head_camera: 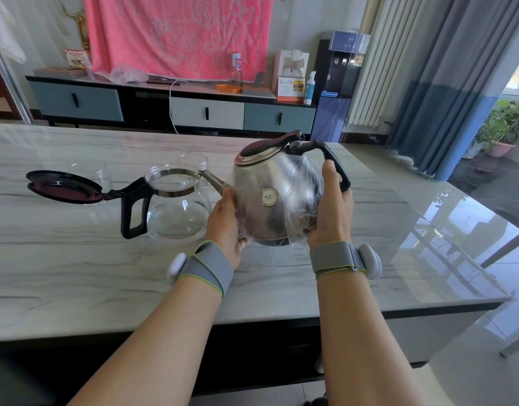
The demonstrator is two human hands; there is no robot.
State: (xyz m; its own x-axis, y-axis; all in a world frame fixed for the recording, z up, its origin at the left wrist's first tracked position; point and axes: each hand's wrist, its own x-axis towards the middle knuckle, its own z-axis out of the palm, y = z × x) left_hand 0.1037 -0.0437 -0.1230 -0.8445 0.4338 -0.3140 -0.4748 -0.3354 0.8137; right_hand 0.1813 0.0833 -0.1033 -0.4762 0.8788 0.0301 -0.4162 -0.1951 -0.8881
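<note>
- Kettle (270,194), steel, black handle: sitting between both hands and tilting, its spout (214,180) reaching left of the left hand to the pot's rim. Clear film (306,218) is covering the body and blurring its right side. Whether the base is touching the table (76,273) is hard to tell.
- Left hand (226,221): cupping the kettle's left flank below the spout, thumb lying on the front. Its fingers are passing behind, out of sight.
- Right hand (331,212): cupping the right flank inside the handle loop, thumb pointing up. Its fingers are hidden behind the body.
- Pot (179,209), glass, black handle: standing just left of the left hand, its lid (62,187) hanging open further left.
- Tumblers (194,161), clear: standing beyond the pot, partly hidden and faint.
- Bands (207,268), grey: wrapping both wrists.
</note>
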